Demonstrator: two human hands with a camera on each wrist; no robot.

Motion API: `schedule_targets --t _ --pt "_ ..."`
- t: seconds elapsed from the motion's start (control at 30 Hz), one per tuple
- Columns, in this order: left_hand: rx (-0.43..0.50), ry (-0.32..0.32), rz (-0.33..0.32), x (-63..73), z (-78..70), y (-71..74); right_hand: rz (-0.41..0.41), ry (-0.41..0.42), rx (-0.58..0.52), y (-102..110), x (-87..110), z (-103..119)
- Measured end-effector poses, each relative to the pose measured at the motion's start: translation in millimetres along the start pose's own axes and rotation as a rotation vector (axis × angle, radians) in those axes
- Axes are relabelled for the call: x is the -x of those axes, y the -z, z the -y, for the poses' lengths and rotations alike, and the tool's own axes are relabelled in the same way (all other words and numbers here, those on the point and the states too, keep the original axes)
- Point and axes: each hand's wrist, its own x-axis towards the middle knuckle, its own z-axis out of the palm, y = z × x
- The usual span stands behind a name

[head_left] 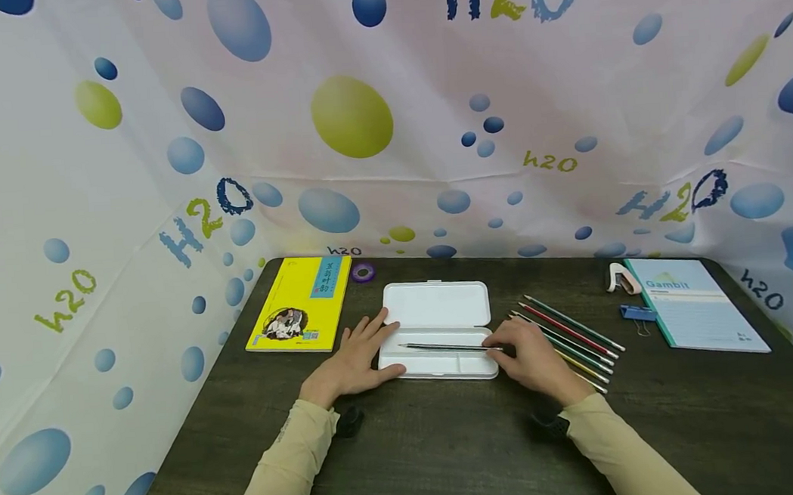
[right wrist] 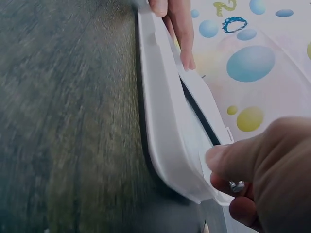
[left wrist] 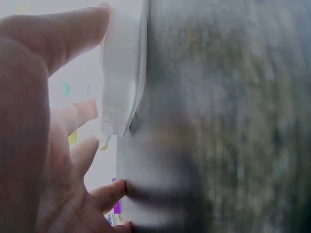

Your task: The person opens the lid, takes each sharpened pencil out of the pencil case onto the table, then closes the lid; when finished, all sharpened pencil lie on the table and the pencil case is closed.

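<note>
A white pencil case [head_left: 438,364] lies on the dark table with its lid [head_left: 436,305] folded back. My right hand [head_left: 528,351] pinches a dark pencil [head_left: 443,347] near its metal-capped end, over the right side of the case. The pencil's sharpened tip points left, above the bottom tray. In the right wrist view the pencil [right wrist: 201,116] slants across the case's opening between thumb and fingers. My left hand [head_left: 357,360] rests at the case's left end with fingers spread, the thumb along its front edge. In the left wrist view that thumb touches the case wall [left wrist: 121,73].
Several pencils [head_left: 572,327] lie fanned out right of the case. Farther right are a blue binder clip [head_left: 637,313], a pink and white stapler-like item [head_left: 623,277] and a notebook [head_left: 700,305]. A yellow book [head_left: 299,303] and purple tape roll [head_left: 362,272] lie at the back left.
</note>
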Motion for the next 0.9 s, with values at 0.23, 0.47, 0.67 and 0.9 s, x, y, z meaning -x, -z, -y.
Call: schedule_targets --t 0.23,0.47,0.67,0.9 --pt "-0.005 0.005 0.001 0.8 0.9 0.0 -0.017 -0.146 -0.056 6 10.3 -4" --pt "-0.004 0.003 0.008 0.3 1.0 -0.2 -0.068 -0.237 -0.077 24 31.4 -10" --pt "-0.003 0.002 0.010 -0.8 1.7 -0.1 -0.167 -0.320 0.003 42 57.8 -16" --pt "-0.007 0.008 0.016 -1.6 2.9 -0.8 -0.240 -0.402 0.079 62 91.2 -25"
